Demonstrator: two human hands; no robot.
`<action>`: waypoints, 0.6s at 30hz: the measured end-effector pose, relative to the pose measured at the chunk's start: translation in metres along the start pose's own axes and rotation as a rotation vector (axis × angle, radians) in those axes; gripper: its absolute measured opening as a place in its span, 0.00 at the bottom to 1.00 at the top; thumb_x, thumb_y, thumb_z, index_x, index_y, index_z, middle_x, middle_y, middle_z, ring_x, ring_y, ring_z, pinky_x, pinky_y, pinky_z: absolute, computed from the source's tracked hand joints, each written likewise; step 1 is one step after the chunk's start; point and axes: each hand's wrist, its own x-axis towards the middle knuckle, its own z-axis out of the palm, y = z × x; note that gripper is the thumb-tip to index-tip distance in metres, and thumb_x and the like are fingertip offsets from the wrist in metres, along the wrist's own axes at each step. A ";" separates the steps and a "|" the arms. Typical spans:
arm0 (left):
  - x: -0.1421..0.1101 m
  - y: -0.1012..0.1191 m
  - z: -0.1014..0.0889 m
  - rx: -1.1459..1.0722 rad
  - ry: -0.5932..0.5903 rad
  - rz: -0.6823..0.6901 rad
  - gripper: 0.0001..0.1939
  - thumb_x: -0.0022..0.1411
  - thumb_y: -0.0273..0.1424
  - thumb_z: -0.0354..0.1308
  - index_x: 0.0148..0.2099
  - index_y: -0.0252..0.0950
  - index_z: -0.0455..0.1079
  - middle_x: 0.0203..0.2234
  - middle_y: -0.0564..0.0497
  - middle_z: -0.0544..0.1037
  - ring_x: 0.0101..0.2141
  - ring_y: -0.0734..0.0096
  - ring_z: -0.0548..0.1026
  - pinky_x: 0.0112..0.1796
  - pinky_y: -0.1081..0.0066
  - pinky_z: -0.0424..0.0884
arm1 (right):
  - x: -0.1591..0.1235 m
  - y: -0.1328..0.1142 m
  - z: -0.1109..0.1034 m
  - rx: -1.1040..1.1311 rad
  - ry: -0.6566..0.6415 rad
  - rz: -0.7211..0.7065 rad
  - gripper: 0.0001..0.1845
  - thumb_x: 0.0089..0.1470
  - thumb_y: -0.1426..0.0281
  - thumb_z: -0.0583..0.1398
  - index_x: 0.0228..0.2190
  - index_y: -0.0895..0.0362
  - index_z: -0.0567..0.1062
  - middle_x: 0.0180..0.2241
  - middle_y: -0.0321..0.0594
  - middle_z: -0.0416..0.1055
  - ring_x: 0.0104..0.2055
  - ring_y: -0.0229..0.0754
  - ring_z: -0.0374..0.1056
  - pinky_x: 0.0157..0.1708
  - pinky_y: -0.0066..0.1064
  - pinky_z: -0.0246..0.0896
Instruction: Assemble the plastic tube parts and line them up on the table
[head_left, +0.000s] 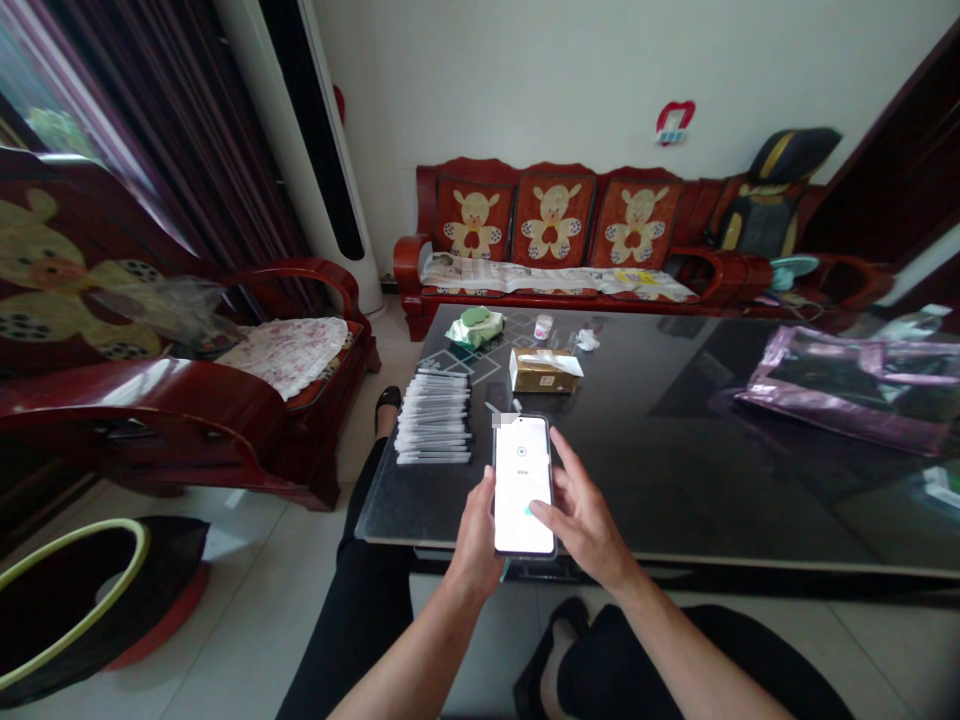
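A smartphone [523,478] with a lit white screen is held upright over the near edge of a dark glass coffee table [675,470]. My left hand [474,535] grips it from the left side and below. My right hand [579,510] hovers at the phone's right edge, fingers spread, its thumb touching the lower part of the screen. A row of several white flat packets [435,418] lies on the table just left of the phone. A small brown cardboard box [544,370] stands behind the phone.
A green cloth [475,325], a small jar [543,326] and crumpled paper [588,340] lie at the table's far end. A purple plastic bag [855,385] lies right. Red wooden sofas [555,235] stand behind and left. A black basket [71,600] is on the floor.
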 end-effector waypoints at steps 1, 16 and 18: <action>0.000 0.000 0.000 0.001 0.001 0.001 0.28 0.57 0.47 0.58 0.48 0.26 0.72 0.37 0.38 0.80 0.34 0.55 0.79 0.34 0.66 0.73 | 0.000 0.000 0.000 -0.003 0.003 -0.002 0.47 0.54 0.71 0.61 0.65 0.51 0.41 0.53 0.49 0.68 0.48 0.50 0.70 0.47 0.45 0.65; 0.000 -0.004 -0.001 -0.001 -0.026 0.014 0.29 0.58 0.47 0.58 0.51 0.28 0.71 0.37 0.39 0.80 0.36 0.56 0.79 0.36 0.66 0.73 | 0.001 0.002 0.003 -0.102 0.071 -0.056 0.48 0.54 0.69 0.61 0.66 0.51 0.38 0.56 0.49 0.65 0.52 0.51 0.68 0.50 0.46 0.64; 0.000 -0.006 -0.001 -0.001 -0.046 0.031 0.29 0.58 0.47 0.58 0.51 0.28 0.71 0.37 0.39 0.80 0.37 0.56 0.79 0.37 0.66 0.73 | 0.001 0.003 0.003 -0.193 0.100 -0.081 0.49 0.53 0.69 0.62 0.66 0.51 0.38 0.59 0.48 0.61 0.57 0.52 0.63 0.55 0.47 0.59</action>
